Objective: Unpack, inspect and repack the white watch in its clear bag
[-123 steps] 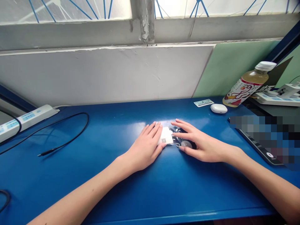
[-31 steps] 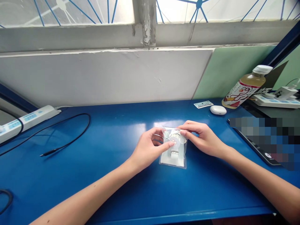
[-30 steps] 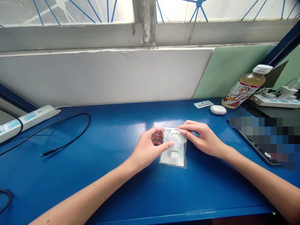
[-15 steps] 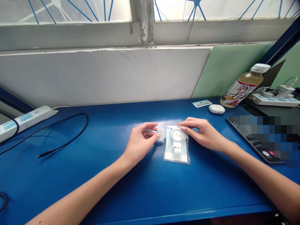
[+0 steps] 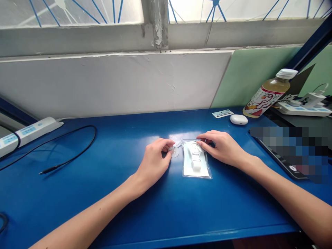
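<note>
A clear plastic pouch [image 5: 186,170] rests on the blue table, holding a white wristwatch [image 5: 196,164] and a pale card. My right hand [image 5: 224,148] is closed at the pouch's upper right corner, thumb in front. Off the pouch's upper left corner runs a short bead chain [image 5: 179,143] with a round transparent tag [image 5: 175,152]. Between the thumb and fingers of my left hand [image 5: 155,159] the edge of this tag is pinched. Glare hides part of the watch face.
A black cable [image 5: 75,158] and a white power strip [image 5: 31,131] lie at the left. Toward the right are a small card [image 5: 222,113], a white earbud case [image 5: 239,119], a drink bottle [image 5: 268,95] and a phone [image 5: 275,154] with a blurred screen.
My left hand has shifted slightly left with the round tag, and the tag shows more fully. The pouch is tilted a little differently, its watch face more washed out by glare.
</note>
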`<act>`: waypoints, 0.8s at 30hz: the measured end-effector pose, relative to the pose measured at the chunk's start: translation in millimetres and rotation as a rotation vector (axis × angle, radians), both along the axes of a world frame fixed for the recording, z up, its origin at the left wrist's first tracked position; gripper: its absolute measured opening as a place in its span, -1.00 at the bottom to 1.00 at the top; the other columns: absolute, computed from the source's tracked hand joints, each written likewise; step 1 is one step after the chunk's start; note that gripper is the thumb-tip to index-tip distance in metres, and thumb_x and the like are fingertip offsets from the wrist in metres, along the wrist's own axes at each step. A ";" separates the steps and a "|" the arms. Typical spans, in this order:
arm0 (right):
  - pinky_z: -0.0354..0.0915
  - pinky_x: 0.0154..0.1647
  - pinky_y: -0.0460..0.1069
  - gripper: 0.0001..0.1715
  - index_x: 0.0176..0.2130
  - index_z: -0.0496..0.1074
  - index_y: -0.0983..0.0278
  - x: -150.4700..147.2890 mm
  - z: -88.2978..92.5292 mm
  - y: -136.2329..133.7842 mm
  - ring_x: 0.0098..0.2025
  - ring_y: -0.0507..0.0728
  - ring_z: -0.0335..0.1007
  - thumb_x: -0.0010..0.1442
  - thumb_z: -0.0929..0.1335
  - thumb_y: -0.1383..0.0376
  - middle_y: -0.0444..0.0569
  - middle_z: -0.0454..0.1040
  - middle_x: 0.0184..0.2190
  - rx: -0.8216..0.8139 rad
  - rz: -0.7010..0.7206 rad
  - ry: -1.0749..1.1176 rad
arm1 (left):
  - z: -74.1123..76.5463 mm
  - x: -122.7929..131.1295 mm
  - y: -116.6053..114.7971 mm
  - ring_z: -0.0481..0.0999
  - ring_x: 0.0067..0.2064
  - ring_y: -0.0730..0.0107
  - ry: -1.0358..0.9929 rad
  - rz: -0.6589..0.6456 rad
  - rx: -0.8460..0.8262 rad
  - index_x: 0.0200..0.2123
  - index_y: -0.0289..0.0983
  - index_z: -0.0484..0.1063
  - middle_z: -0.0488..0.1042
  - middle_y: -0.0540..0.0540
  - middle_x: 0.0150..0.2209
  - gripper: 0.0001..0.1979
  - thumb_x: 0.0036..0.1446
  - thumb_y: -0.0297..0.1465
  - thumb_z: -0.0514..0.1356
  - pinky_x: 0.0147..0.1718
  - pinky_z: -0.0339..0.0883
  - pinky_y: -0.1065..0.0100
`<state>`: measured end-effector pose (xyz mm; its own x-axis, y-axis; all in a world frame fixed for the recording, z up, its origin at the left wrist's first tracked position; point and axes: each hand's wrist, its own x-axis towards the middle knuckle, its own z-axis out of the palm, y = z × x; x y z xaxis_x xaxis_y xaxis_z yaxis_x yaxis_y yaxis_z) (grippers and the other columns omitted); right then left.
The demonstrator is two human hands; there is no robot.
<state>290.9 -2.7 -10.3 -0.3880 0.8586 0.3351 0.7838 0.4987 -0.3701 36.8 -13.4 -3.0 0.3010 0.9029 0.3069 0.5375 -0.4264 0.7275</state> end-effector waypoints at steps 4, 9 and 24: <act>0.43 -0.32 0.11 -0.68 -0.11 0.56 0.25 2.5 1.7 -0.2 -0.30 0.21 0.54 0.33 0.30 0.16 0.05 0.63 -0.25 -0.001 -0.025 -0.053 | -1.8 -1.2 0.4 0.60 -0.22 0.30 0.046 -0.034 0.049 -0.16 -0.25 0.53 0.59 -0.10 -0.17 -0.80 0.18 -0.55 0.18 -0.20 0.54 0.25; 0.41 0.06 0.21 -0.52 0.12 0.43 0.27 6.9 12.3 -2.0 0.09 0.31 0.44 0.30 0.33 0.10 0.17 0.47 0.11 0.078 0.058 -0.045 | -2.6 -3.6 0.9 0.59 -0.18 0.30 0.080 -0.066 0.047 -0.13 -0.27 0.52 0.58 -0.12 -0.14 -0.77 0.19 -0.58 0.15 -0.15 0.52 0.25; 0.27 0.25 0.28 0.04 0.39 0.05 0.32 -0.8 10.7 -12.8 0.33 0.41 0.18 0.13 0.46 0.01 0.26 0.26 0.31 -0.143 0.319 -0.081 | -4.1 -1.8 -3.4 0.60 -0.11 0.27 0.042 -0.045 -0.033 0.20 -0.22 0.27 0.57 -0.10 -0.10 -0.47 0.16 -0.58 0.15 -0.04 0.50 0.18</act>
<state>290.2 -15.5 0.4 -0.6642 0.7262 0.1773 0.6271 0.6704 -0.3965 35.0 -16.8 -7.1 0.3536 0.8976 0.2632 0.5483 -0.4269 0.7191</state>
